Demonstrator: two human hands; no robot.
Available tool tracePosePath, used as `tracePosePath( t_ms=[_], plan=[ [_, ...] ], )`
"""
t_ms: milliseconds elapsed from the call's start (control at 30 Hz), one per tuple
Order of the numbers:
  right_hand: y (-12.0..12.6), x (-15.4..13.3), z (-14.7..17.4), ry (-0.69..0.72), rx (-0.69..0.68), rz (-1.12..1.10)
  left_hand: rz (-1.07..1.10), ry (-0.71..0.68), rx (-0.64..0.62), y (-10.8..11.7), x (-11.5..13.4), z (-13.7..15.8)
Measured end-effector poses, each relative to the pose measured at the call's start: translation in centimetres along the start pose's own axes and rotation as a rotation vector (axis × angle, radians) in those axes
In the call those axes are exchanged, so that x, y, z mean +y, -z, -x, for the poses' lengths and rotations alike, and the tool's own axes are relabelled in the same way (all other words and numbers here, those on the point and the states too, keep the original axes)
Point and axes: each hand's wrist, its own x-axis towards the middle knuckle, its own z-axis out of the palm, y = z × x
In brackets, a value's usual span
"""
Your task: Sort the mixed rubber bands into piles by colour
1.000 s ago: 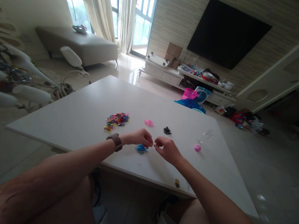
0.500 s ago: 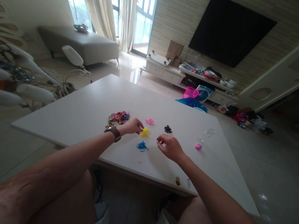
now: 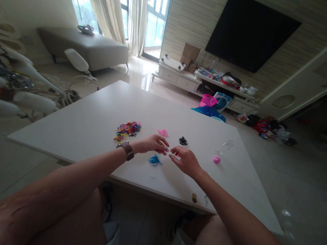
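Observation:
My left hand (image 3: 156, 143), with a brown-strapped watch (image 3: 128, 151) on its wrist, reaches over the middle of the table. Its thumb and finger pinch together, with a tiny pinkish bit at the tips too small to name. Facing it, my right hand (image 3: 186, 161) has its thumb and forefinger apart, the fingertips close to the left ones. A bit of red shows behind its fingers. Around the hands lie small heaps of bands: blue (image 3: 155, 160), pink (image 3: 163, 133) and black (image 3: 183, 140). A mixed multicoloured heap (image 3: 128, 130) lies left. The yellow heap is hidden behind my left hand.
On the right of the white table (image 3: 95, 112) are a pink round object (image 3: 216, 159) and a clear plastic piece (image 3: 228, 144). A small yellow-and-dark figure (image 3: 194, 197) and a clear item (image 3: 206, 200) lie by the near edge. Beyond stands a pink basket (image 3: 208, 100).
My left hand has moved right from the yellow heap toward my right hand, and now covers that heap. My right hand has barely moved. The view has shifted slightly.

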Motion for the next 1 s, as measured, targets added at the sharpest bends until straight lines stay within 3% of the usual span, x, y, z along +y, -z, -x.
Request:
tracePosePath(
  t_ms=[200,300,400,533,767,1000],
  plan=[
    [0.0,0.1,0.0,-0.018,0.047,0.023,0.006,-0.007,-0.078,-1.3,0.3,-0.4],
    [0.2,0.0,-0.1,-0.018,0.121,0.049,0.112,-0.001,-0.029,-1.9,0.2,-0.7],
    [0.2,-0.4,-0.1,0.068,0.174,0.027,0.246,-0.002,0.065,-2.7,-0.2,-0.8],
    [-0.2,-1.0,-0.1,0.164,0.137,0.069,0.313,0.026,0.11,-3.5,-0.3,-0.5],
    [-0.4,-0.6,-0.1,0.079,0.121,0.038,0.343,0.064,0.156,-4.5,-0.1,-0.5],
    [1.5,1.2,-1.0,-0.031,0.191,-0.156,0.343,0.096,0.242,-3.3,0.7,0.2]
  ],
)
